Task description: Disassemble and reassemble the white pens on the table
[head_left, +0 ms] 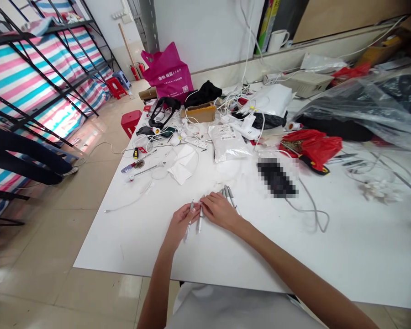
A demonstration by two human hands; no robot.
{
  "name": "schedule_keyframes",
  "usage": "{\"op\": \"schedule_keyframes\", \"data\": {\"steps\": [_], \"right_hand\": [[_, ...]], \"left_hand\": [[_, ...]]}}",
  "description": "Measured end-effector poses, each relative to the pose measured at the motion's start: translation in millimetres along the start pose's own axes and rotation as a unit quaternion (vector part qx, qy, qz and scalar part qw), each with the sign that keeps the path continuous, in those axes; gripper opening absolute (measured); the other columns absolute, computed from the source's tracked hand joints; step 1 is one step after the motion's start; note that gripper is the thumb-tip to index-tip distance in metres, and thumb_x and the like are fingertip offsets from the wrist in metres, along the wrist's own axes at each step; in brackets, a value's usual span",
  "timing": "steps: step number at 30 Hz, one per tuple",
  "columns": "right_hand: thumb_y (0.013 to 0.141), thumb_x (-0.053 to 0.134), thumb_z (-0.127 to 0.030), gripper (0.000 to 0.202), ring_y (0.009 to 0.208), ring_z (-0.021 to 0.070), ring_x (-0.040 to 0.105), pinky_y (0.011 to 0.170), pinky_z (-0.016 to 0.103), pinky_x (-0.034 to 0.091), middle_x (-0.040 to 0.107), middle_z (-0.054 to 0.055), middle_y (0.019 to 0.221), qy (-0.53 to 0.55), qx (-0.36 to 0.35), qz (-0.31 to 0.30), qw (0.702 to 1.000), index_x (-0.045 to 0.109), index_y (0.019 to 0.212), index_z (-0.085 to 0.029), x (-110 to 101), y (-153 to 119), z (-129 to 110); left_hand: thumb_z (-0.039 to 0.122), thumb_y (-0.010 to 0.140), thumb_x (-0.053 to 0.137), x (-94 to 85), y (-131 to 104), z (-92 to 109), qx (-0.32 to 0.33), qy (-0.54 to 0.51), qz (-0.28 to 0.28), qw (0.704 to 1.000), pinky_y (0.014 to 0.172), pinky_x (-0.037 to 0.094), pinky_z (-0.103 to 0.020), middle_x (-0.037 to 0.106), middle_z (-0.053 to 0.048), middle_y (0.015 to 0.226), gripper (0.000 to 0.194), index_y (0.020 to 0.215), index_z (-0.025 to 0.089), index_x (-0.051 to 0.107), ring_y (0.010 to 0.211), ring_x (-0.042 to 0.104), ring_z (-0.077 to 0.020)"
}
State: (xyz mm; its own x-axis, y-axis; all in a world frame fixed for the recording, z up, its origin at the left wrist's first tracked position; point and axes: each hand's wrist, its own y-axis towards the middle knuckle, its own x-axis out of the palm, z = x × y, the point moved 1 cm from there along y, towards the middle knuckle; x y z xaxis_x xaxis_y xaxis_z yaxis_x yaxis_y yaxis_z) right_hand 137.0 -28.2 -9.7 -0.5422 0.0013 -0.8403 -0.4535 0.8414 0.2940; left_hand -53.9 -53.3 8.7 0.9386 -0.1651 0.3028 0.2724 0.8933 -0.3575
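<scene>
Near the front of the white table [133, 237], my left hand [182, 219] is closed on a white and grey pen [188, 230], its thumb pressed on the upper part. Just to the right, my right hand [219, 209] pinches the top of another white pen [200, 223], which points toward me. The two hands almost touch at the fingertips. Several more grey and white pens [230, 195] lie side by side behind my right hand, partly hidden by it.
A white cable [130, 204] and screwdrivers [128, 167] lie at the left. Behind are a white package [227, 142], tangled cables and a magenta bag [169, 75]. A blurred-out dark object [277, 178] and red plastic bag [315, 145] sit right. A person's legs [23, 153] stand far left.
</scene>
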Motion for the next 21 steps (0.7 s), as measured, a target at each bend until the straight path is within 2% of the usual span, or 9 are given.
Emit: {"op": "schedule_keyframes", "data": {"steps": [4,9,15,18,19,21], "right_hand": [[0.108,0.041,-0.024,0.026,0.094,0.0243,0.057,0.086,0.039,0.037,0.07,0.009,0.096,-0.019,-0.008,0.013,1.0,0.066,0.108,-0.017,6,6,7],[0.109,0.041,-0.023,0.024,0.091,0.0232,0.057,0.085,0.038,0.038,0.068,0.009,0.097,-0.017,-0.018,0.016,1.0,0.065,0.109,-0.017,3,3,15],[0.109,0.041,-0.024,0.024,0.09,0.0217,0.058,0.085,0.037,0.04,0.067,0.007,0.094,0.004,-0.046,-0.003,0.999,0.064,0.109,-0.019,-7,-6,22],[0.109,0.04,-0.026,0.024,0.091,0.0226,0.058,0.086,0.038,0.042,0.068,0.008,0.095,0.01,-0.055,-0.011,0.998,0.064,0.109,-0.019,-11,-8,26],[0.109,0.041,-0.026,0.024,0.091,0.0228,0.059,0.086,0.038,0.042,0.068,0.009,0.095,0.013,-0.055,-0.012,0.998,0.063,0.109,-0.018,-12,-8,27],[0.109,0.041,-0.026,0.023,0.092,0.0232,0.06,0.087,0.039,0.043,0.069,0.009,0.097,0.022,-0.05,-0.013,0.998,0.063,0.112,-0.018,-14,-7,28]], "left_hand": [[0.047,0.087,0.081,-0.9,8,3,0.013,0.033,0.001,0.999,0.123,0.039,-0.054,0.07,-0.016,0.138,0.047,0.124,0.02,0.073,0.135,0.062,-0.033],[0.051,0.089,0.077,1.0,11,4,0.016,0.064,-0.011,0.998,0.121,0.041,-0.056,0.067,-0.014,0.144,0.046,0.125,0.022,0.072,0.142,0.056,-0.0357],[0.051,0.089,0.077,3.1,21,4,0.032,0.057,-0.006,0.998,0.115,0.048,-0.054,0.071,-0.016,0.134,0.046,0.121,0.019,0.072,0.132,0.064,-0.034],[0.052,0.089,0.077,8.8,31,10,0.054,0.08,0.028,0.995,0.09,0.06,-0.042,0.075,-0.015,0.12,0.048,0.121,0.018,0.07,0.109,0.072,-0.0264],[0.053,0.089,0.076,11.6,36,13,0.067,0.087,0.036,0.993,0.077,0.059,-0.034,0.075,-0.014,0.113,0.047,0.121,0.018,0.07,0.096,0.071,-0.0215],[0.051,0.09,0.075,18.4,47,17,0.09,0.071,0.033,0.993,0.058,0.046,-0.024,0.074,-0.009,0.099,0.045,0.121,0.019,0.07,0.07,0.059,-0.011]]}}
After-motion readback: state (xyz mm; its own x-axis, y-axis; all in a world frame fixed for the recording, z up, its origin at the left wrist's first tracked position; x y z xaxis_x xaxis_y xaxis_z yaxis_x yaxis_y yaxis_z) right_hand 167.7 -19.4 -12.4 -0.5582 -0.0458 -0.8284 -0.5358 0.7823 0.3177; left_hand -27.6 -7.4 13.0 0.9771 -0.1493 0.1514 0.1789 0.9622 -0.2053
